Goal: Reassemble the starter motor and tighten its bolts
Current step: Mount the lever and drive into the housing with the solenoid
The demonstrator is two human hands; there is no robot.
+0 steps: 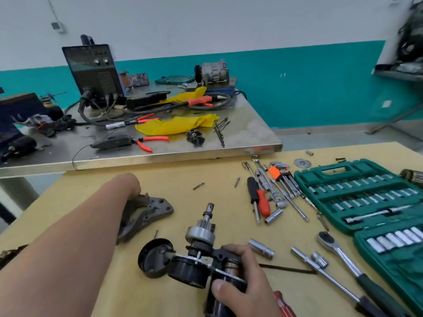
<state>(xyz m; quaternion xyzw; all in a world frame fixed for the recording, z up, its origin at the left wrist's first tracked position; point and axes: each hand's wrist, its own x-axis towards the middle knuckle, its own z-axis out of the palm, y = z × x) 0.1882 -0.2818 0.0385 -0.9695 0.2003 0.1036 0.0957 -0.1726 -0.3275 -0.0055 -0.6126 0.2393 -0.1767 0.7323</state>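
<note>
Assembly midway, I judge: my right hand [242, 282] curls round the starter motor [196, 252] above the table [183, 170], pinion shaft [209, 212] bare; the nose housing [148, 211] lies unfitted at my left hand [131, 185], whose grip I cannot tell, bolts not yet in.

Table scene, several things hidden or cropped.
The left hand [134, 189] bends out of sight past its wrist, fingers unseen. The starter motor [187, 271] runs off the bottom edge under the right hand [242, 291]. Right of the starter motor, a red handle [285, 305] and green socket case [366, 202] are cropped; far above-right, a dark shape [409, 42] is blurred.
</note>
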